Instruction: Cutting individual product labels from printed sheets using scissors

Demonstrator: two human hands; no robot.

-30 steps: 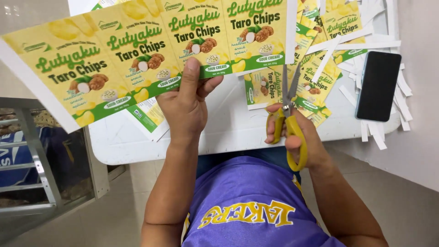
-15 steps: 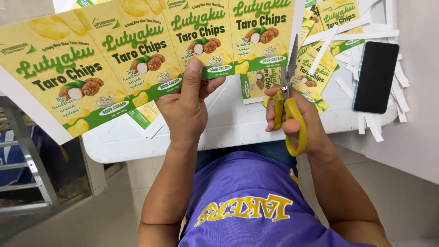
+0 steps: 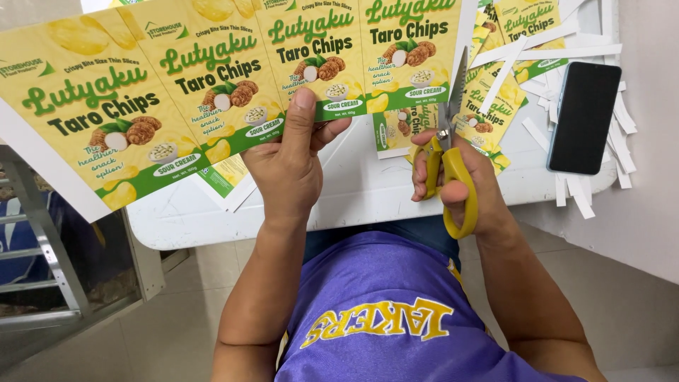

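Observation:
My left hand (image 3: 293, 159) pinches the lower edge of a long printed sheet (image 3: 212, 85) of yellow and green snack labels, held above a white table (image 3: 353, 198). My right hand (image 3: 456, 180) grips yellow-handled scissors (image 3: 447, 152), blades pointing up along the sheet's right edge. The blades lie at the white margin beside the last label. Cut labels (image 3: 488, 106) lie on the table behind the scissors.
A black phone (image 3: 583, 117) lies face up at the table's right side among several white paper strips (image 3: 559, 53). A loose label (image 3: 223, 173) sits under the sheet. A metal frame (image 3: 42, 233) stands low on the left. A white wall runs along the right.
The sheet has slid left and lifted a little in my left hand. My right hand has moved the scissors up and left to the sheet's right edge.

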